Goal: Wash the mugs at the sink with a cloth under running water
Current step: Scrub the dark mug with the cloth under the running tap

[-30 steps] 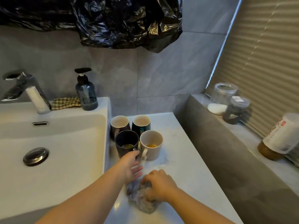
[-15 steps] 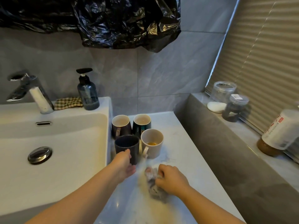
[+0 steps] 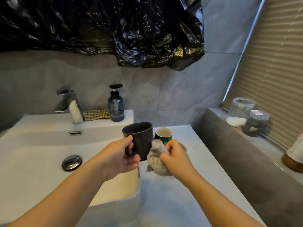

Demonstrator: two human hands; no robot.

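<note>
As washing needs the sink [image 3: 49, 119], the left hand [image 3: 120, 155] grips the dark mug [image 3: 139, 136] by its handle, fingers curled, while the right hand [image 3: 177, 157] clenches the cloth [image 3: 155, 157] ready.

Your left hand [image 3: 120, 158] grips the dark glazed ceramic mug [image 3: 138, 139] by its handle, above the white basin's [image 3: 32, 161] right edge. Your right hand [image 3: 176, 157] clutches the crumpled grey cloth [image 3: 155, 158] beside it.

nothing here can be read. the white sticker [image 3: 257, 112] on the jar [image 3: 255, 124] at the ledge's [image 3: 270, 145] far end is too small, the bottle's [image 3: 296, 149] label at its near end is blurred, and the print on the soap bottle [image 3: 115, 108] at the sink's [image 3: 49, 119] back right corner is too faint.
</note>
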